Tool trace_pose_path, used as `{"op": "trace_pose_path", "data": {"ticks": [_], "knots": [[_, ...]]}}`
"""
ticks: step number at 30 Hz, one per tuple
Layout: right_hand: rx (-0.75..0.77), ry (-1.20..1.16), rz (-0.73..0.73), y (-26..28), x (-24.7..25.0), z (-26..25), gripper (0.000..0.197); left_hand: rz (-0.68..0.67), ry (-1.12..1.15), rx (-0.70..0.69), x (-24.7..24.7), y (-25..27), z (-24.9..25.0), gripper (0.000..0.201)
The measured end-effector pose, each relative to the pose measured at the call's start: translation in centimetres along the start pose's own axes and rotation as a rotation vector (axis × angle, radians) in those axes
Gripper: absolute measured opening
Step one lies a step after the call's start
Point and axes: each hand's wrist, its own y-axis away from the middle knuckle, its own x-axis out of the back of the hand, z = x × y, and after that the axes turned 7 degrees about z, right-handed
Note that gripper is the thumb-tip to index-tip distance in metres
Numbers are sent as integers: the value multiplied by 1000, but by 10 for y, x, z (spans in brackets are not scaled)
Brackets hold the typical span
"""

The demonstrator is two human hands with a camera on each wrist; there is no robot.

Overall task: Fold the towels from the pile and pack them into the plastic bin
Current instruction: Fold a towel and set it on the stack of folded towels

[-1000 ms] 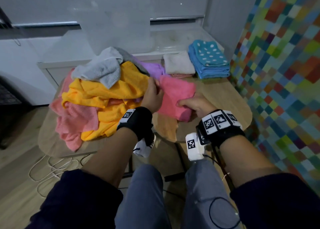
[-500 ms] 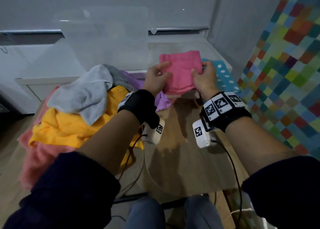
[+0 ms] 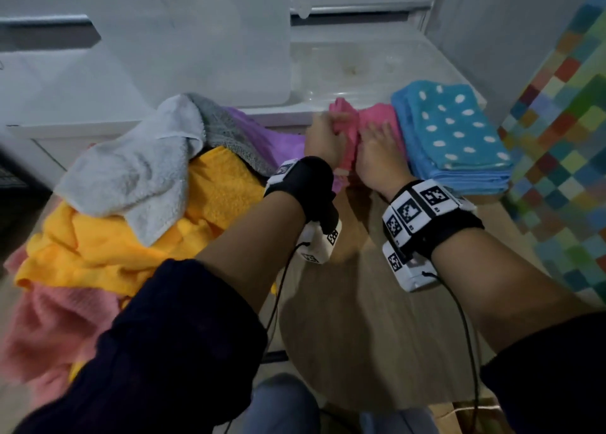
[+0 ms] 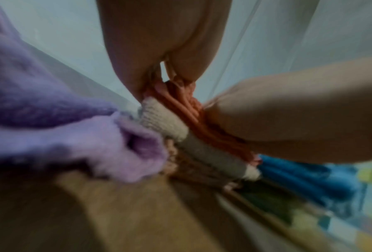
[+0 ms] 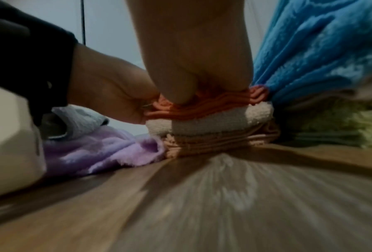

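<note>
The room is dim. My wrist pictures are blurry and stretched at the edges. Dark shadows lie under my arms.

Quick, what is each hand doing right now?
Left hand: grips an edge of the folded pink towel.
Right hand: fingers straight, pressing that towel down on the folded stack.

I am in a home, at what looks like a laundry corner. A wooden tabletop (image 3: 360, 328) carries a heap of loose towels (image 3: 137, 210) at nine o'clock, a white cabinet (image 3: 98, 82) stands at twelve, and a wall of small coloured tiles (image 3: 564, 112) rises at three.
</note>
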Motion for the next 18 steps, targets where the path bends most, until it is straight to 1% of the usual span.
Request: {"op": "trace_pose_path", "data": {"ticks": [1,3,5,7,8,9,10,12,13,15,18], "knots": [[-18,21,-85,-1,-2,1,54,-12,-27,20,0,1,-2,43],[-37,52,-162,0,-2,0,59,-45,-90,42,1,1,-6,42],[-33,66,-188,2,0,0,59,-85,-225,-23,7,4,-4,38],[-21,37,-201,2,5,0,59,-139,-346,-121,19,9,5,25],[-8,5,-183,2,9,1,57,-174,-419,-163,27,14,11,19],[8,-34,-135,4,13,2,56,-195,-462,-178,37,19,16,18],[16,-69,-58,7,18,1,54,-186,-516,-196,49,24,20,20],[19,-112,105,15,29,-3,52,-131,-590,-241,74,32,32,24],[44,-129,156,23,36,-12,49,-73,-644,-294,91,36,37,25],[112,-167,209,40,46,-33,40,-2,-697,-315,126,45,46,24],[190,-253,217,69,54,-67,33,24,-774,-286,178,61,55,23]]}}
